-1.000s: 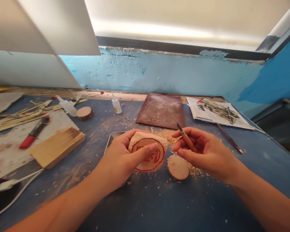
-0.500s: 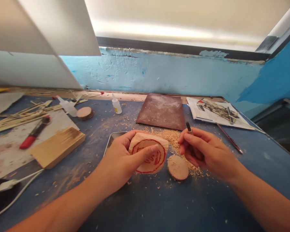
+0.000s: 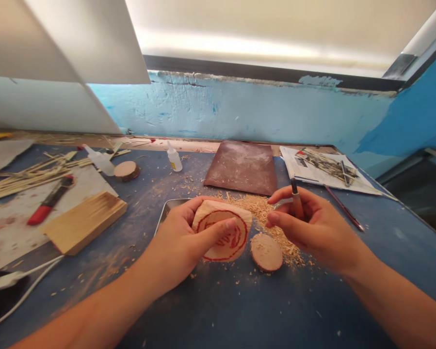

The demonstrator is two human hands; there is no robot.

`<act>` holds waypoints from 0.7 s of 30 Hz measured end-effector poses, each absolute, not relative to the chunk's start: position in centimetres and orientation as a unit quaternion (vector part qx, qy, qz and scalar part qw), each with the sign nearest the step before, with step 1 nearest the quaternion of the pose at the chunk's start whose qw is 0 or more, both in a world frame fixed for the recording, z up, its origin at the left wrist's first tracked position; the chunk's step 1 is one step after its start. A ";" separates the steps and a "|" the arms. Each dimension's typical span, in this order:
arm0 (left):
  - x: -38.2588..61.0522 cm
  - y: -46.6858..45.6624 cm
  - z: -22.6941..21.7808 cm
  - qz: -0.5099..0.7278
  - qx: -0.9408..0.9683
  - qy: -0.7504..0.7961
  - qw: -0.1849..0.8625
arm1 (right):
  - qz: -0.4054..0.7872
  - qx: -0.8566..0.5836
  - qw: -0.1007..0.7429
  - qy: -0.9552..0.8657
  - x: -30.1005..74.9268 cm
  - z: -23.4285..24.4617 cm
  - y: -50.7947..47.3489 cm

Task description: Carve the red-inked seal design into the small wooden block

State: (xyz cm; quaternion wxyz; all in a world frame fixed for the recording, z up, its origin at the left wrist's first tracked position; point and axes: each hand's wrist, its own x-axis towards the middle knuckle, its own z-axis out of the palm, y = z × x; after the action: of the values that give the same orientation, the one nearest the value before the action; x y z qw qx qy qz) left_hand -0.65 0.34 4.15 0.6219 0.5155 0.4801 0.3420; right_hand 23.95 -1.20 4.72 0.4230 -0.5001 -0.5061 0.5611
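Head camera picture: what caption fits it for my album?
Left hand grips a red-marked wood round; right hand holds a carving tool beside wood shavings.

On the table point(image 3: 239, 310), the left hand point(image 3: 177, 245) grips a wooden disc point(image 3: 223, 232) at the middle. 1 small wood slice point(image 3: 266, 252) lies just right of it, in front of a heap of shavings point(image 3: 263, 211). The right hand point(image 3: 312, 228) holds a carving tool point(image 3: 295, 191) over that heap. Behind lies a flat sheet point(image 3: 243, 167), with a glue bottle point(image 3: 174, 157) to its left and papers point(image 3: 305, 169) to its right. A wood block point(image 3: 83, 220) and a knife point(image 3: 50, 199) lie at the left.
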 end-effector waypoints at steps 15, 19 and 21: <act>-0.6 0.2 3.8 0.345 0.511 0.479 0.625 | 0.582 -0.476 0.428 -0.501 24.1 4.5 -1.1; -0.5 0.2 3.8 0.344 0.506 0.486 0.624 | 0.575 -0.488 0.412 -0.512 24.0 4.3 -1.3; -0.5 0.2 3.7 0.345 0.505 0.485 0.625 | 0.558 -0.500 0.410 -0.521 23.9 4.3 -1.4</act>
State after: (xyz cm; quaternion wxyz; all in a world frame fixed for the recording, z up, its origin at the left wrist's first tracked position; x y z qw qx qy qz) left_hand -0.50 0.24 3.73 0.6251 0.5052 0.4845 0.3454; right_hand 23.88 -1.39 4.26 0.4099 -0.4996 -0.5209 0.5577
